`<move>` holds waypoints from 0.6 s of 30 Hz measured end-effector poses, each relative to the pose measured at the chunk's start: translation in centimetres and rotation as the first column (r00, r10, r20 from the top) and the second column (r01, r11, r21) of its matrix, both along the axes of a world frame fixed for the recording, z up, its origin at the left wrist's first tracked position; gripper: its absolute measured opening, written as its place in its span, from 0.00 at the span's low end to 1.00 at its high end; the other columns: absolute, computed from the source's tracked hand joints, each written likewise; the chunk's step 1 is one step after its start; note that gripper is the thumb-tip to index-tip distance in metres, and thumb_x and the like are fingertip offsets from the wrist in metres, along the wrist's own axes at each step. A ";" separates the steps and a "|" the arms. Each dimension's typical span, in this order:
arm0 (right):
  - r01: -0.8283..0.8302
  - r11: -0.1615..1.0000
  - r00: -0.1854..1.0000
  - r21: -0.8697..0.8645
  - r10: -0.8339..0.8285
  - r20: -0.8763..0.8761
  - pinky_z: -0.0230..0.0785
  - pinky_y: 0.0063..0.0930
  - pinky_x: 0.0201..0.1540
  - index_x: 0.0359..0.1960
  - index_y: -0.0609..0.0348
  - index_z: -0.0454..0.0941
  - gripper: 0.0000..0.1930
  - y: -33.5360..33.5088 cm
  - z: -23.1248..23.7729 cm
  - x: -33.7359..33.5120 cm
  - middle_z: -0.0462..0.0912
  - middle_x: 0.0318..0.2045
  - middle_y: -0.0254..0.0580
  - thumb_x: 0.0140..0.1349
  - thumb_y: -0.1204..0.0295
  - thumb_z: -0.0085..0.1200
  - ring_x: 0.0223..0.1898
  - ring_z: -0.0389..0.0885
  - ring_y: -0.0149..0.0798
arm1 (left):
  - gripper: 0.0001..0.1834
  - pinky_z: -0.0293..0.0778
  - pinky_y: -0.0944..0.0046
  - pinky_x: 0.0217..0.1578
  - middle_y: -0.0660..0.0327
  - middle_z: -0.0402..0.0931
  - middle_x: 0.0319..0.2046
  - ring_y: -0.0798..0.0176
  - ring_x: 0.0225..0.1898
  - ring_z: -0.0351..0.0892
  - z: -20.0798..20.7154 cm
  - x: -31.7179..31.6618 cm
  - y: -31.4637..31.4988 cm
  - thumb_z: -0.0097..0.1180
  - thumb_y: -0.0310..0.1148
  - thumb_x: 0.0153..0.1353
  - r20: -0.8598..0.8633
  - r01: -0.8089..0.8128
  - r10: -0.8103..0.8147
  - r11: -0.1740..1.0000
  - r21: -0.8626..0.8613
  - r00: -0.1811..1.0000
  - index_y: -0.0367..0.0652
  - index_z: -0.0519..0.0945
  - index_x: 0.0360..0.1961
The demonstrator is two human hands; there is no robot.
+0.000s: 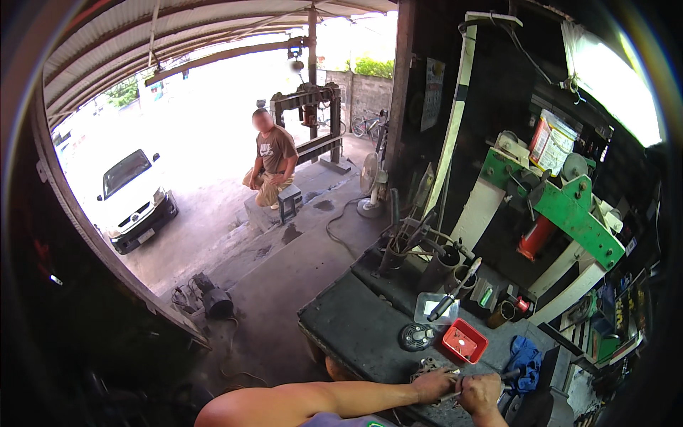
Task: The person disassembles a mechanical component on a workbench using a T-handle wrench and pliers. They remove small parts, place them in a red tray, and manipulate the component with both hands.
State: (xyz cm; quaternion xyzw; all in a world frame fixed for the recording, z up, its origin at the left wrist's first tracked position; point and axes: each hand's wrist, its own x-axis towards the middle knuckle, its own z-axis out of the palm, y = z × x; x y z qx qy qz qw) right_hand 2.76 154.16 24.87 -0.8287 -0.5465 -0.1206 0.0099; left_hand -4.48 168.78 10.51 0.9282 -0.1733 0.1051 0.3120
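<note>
My left hand (pixel 435 386) and my right hand (pixel 482 393) are close together over the near right part of the dark workbench (pixel 356 313). Both have their fingers curled closed. A thin, light metal edge shows between and below them, but what each hand grips is mostly hidden. Against my left fingers is a small grey metal part (pixel 425 366). Just beyond the hands sits a red plastic tray (pixel 465 341) with small pieces in it. A round black disc-shaped part (pixel 417 336) lies to its left, and a crumpled blue cloth (pixel 525 363) is to the right.
A clear plastic box (pixel 435 309) and several tool-filled cylinders (pixel 439 265) stand farther back. A green and white press frame (pixel 576 220) rises at right. Beyond the bench are a fan (pixel 370 178), a seated person (pixel 272 156), a stool (pixel 289 202) and a parked white vehicle (pixel 135 196).
</note>
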 end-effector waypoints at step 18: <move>-0.512 0.656 0.798 -0.555 0.602 -0.025 0.72 0.50 0.56 0.34 0.43 0.89 0.08 -0.5 4.6 0.9 0.90 0.37 0.31 0.61 0.62 0.57 0.44 0.87 0.40 | 0.12 0.78 0.44 0.59 0.51 0.86 0.47 0.42 0.57 0.83 1.6 0.7 0.9 0.61 0.32 0.59 0.095 0.033 -0.029 0.999 -0.037 0.995 0.47 0.89 0.43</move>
